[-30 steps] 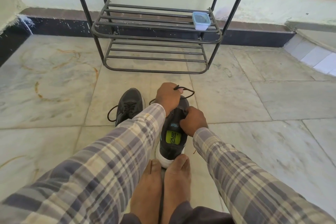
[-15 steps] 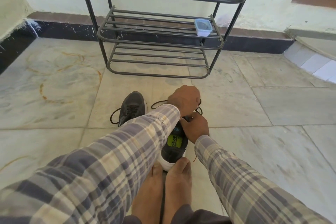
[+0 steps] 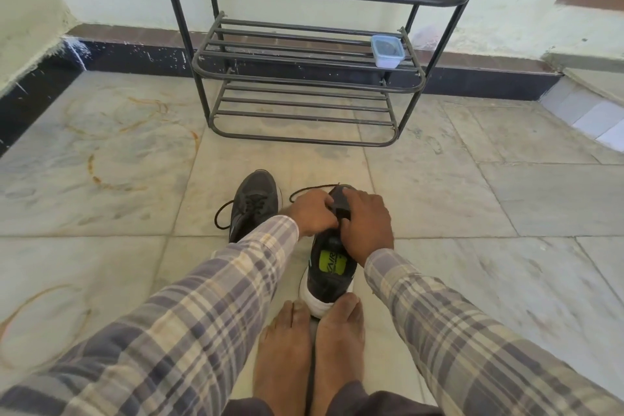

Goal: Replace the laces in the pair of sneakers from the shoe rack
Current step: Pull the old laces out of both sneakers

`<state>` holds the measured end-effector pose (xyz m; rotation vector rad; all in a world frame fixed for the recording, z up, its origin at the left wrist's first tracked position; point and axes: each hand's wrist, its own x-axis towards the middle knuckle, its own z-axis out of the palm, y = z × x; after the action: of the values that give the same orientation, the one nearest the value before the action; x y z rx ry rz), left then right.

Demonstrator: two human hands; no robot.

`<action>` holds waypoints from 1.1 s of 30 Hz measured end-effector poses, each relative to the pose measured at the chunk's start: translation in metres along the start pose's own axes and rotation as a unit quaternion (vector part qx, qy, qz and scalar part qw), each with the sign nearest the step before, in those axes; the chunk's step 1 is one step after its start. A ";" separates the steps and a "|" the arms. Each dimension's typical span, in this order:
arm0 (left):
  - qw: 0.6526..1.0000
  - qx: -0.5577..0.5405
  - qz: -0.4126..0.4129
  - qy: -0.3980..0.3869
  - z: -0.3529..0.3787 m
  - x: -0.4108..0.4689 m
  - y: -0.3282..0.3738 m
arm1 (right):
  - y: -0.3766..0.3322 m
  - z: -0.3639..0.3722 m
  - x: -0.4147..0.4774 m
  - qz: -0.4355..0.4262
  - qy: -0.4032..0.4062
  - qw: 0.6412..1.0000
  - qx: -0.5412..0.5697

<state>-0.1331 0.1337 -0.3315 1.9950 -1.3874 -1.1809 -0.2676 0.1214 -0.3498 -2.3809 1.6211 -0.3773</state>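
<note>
A black sneaker (image 3: 329, 275) with a green insole label lies on the floor, its white heel between my bare feet. Both hands are on its front part. My left hand (image 3: 314, 213) pinches the black lace (image 3: 312, 188) at the eyelets. My right hand (image 3: 366, 221) grips the tongue and upper beside it. A loop of the lace sticks out beyond my left hand. The second sneaker (image 3: 253, 204), dark grey and still laced, stands to the left, partly behind my left sleeve.
A black metal shoe rack (image 3: 304, 78) stands against the wall ahead, a small lidded plastic box (image 3: 387, 51) on its middle shelf. My bare feet (image 3: 309, 348) lie near the bottom. Marble floor tiles stretch to both sides; a step rises at the far right.
My right hand has moved forward up the sneaker and now lies beside my left hand on the front part. The lace loop has shrunk. The camera has tilted slightly.
</note>
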 end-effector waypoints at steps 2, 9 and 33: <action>1.000 -0.004 0.003 -0.004 0.001 -0.005 -0.002 | -0.005 -0.004 0.009 -0.038 -0.042 0.997 -0.044; 0.998 -0.045 -0.026 0.023 -0.004 -0.007 0.003 | -0.017 -0.001 0.021 -0.056 -0.077 0.983 -0.155; 0.995 -0.018 -0.027 0.091 0.002 -0.011 0.000 | 0.018 -0.013 0.043 0.223 -0.017 0.854 0.470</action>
<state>-0.1365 0.1442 -0.3285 2.0696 -1.2202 -1.0123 -0.2724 0.0746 -0.3401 -1.2408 1.4193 -0.7921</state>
